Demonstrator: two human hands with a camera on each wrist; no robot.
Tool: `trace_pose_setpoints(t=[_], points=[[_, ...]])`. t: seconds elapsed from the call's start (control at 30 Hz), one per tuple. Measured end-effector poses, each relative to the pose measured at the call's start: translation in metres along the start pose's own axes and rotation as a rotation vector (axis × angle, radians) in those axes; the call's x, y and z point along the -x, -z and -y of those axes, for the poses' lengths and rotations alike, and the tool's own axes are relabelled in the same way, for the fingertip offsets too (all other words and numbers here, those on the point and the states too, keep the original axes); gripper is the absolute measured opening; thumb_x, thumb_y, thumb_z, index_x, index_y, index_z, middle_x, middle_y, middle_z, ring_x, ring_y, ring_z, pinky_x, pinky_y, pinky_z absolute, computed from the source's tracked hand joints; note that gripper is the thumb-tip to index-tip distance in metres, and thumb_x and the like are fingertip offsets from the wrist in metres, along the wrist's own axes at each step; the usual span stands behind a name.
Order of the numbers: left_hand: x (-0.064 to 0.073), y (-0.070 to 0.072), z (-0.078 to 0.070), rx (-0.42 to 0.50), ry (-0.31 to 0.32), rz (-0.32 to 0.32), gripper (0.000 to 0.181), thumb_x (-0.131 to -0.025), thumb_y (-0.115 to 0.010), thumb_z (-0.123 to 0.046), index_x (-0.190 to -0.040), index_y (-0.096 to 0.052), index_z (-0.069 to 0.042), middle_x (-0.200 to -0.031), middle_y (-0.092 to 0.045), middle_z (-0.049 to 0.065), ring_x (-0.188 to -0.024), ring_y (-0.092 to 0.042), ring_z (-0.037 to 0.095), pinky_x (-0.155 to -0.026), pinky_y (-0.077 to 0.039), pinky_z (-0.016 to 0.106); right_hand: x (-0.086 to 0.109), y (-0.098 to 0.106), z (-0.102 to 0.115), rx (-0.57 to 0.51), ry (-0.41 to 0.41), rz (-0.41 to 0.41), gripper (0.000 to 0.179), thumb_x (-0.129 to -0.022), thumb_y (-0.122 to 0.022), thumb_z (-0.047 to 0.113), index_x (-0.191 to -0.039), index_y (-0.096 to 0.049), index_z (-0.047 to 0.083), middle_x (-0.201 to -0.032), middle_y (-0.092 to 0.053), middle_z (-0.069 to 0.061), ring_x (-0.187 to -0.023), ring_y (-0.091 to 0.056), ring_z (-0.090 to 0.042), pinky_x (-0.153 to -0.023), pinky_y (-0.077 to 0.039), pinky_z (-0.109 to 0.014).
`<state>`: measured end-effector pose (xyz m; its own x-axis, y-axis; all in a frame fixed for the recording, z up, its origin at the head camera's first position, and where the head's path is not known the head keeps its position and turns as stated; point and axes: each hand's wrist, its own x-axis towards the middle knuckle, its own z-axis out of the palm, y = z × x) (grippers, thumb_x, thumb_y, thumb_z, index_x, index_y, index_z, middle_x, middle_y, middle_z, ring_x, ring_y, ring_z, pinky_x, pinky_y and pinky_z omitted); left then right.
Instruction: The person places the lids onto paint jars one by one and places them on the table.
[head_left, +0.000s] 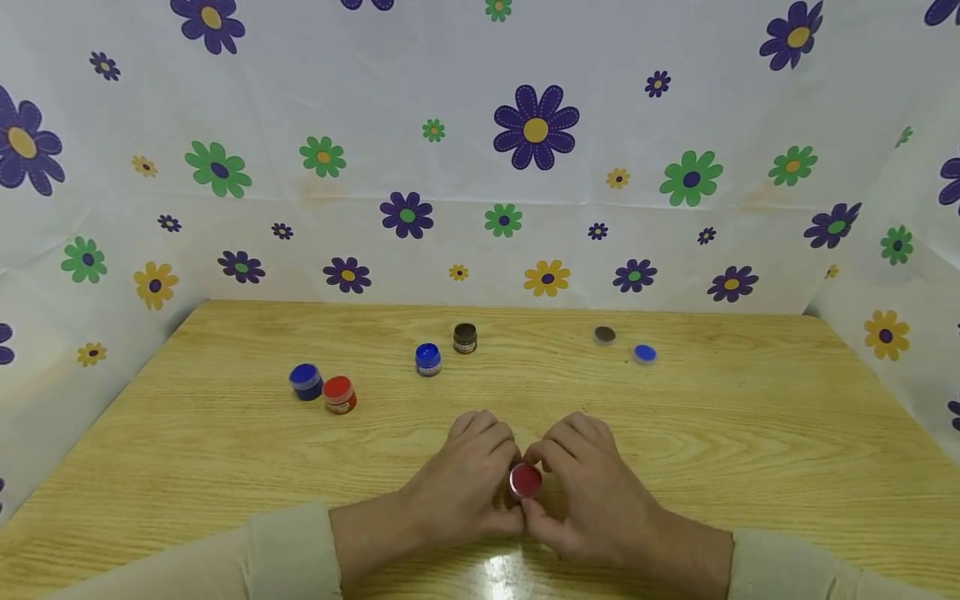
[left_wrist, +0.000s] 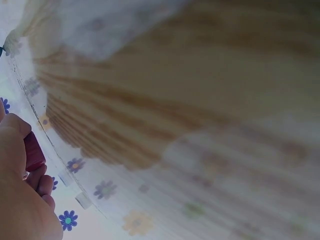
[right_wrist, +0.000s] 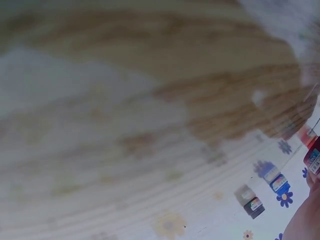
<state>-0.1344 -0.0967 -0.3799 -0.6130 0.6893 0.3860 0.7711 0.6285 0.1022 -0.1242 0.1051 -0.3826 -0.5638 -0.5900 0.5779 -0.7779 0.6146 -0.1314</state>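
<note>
Between both hands, near the table's front, is a small jar of dark red paint (head_left: 526, 481) with its round top facing up. My left hand (head_left: 468, 479) grips the jar from the left, and its fingers also show round the red jar (left_wrist: 34, 151) in the left wrist view. On the other side my right hand (head_left: 592, 487) pinches the rim, forefinger behind and thumb in front. Part of the red jar (right_wrist: 313, 159) with a printed label appears at the edge of the right wrist view. The jar's sides are mostly hidden by fingers in the head view.
Uncapped blue (head_left: 428, 360) and dark brown (head_left: 465, 338) paint jars stand farther back. A capped dark blue jar (head_left: 306, 382) and a capped red jar (head_left: 340, 394) stand at left. A dark lid (head_left: 604, 335) and a blue lid (head_left: 644, 355) lie back right. Flowered cloth surrounds the wooden table (head_left: 712, 417).
</note>
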Motion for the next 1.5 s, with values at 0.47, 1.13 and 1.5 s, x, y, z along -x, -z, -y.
trace_pose_setpoints(t=[0.47,1.13,1.5], points=[[-0.001,0.001,-0.004,-0.031,-0.034,0.062,0.03,-0.073,-0.074,-0.043,-0.083,-0.062,-0.017,-0.085,-0.056,-0.008,-0.091,-0.047,0.012,-0.091,-0.039,0.029,0.0,0.002,0.001,0.05,-0.009,0.068,0.025,-0.072,-0.073,0.038,-0.082,-0.058,0.02,-0.081,-0.052,0.011,-0.086,-0.044,-0.009,-0.087,-0.041,-0.034],[0.006,0.007,0.003,-0.006,0.078,0.126,0.025,-0.078,-0.067,-0.037,-0.089,-0.06,-0.016,-0.09,-0.053,-0.007,-0.092,-0.044,0.013,-0.094,-0.038,0.036,0.001,0.009,-0.008,-0.18,-0.295,0.202,0.021,-0.087,-0.072,0.036,-0.096,-0.065,0.019,-0.084,-0.053,0.013,-0.085,-0.041,-0.002,-0.087,-0.037,-0.036],[0.022,0.019,0.035,-0.05,0.194,0.147,0.027,-0.085,-0.062,-0.034,-0.097,-0.062,-0.01,-0.095,-0.055,0.0,-0.094,-0.045,0.021,-0.094,-0.035,0.043,0.006,0.018,-0.044,-0.061,-0.39,0.204,0.02,-0.086,-0.073,0.033,-0.095,-0.069,0.015,-0.084,-0.056,0.009,-0.085,-0.044,-0.008,-0.09,-0.037,-0.044]])
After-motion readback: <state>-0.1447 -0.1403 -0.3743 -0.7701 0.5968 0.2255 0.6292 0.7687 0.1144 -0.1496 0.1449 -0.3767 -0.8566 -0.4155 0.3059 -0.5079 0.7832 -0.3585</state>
